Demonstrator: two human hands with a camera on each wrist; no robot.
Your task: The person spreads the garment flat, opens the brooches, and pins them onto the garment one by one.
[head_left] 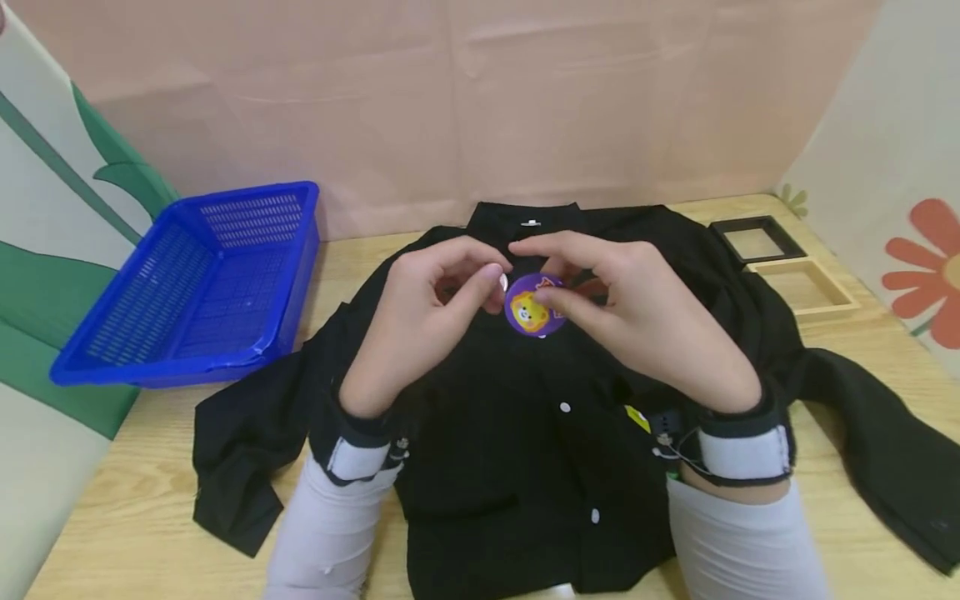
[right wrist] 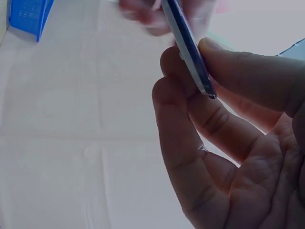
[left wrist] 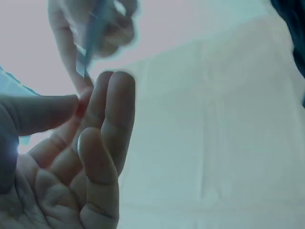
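Note:
A round purple badge (head_left: 528, 310) with a yellow cartoon lion faces up between the thumb and fingers of my right hand (head_left: 637, 304). In the right wrist view the badge (right wrist: 189, 52) appears edge-on, thin, with a pale back. My left hand (head_left: 431, 312) pinches a small white round piece (head_left: 504, 283) between thumb and index finger, just left of the badge; most of it is hidden by the fingertips. Both hands are over the upper front of a black shirt (head_left: 480, 433) with white buttons, spread on the table with its collar at the far side.
A blue plastic basket (head_left: 288, 312) stands at the left, beside one shirt sleeve. Far right, a black square frame (head_left: 783, 236) and a light wooden frame (head_left: 843, 300) lie near the other sleeve. A small yellow item (head_left: 637, 418) shows near the right wrist.

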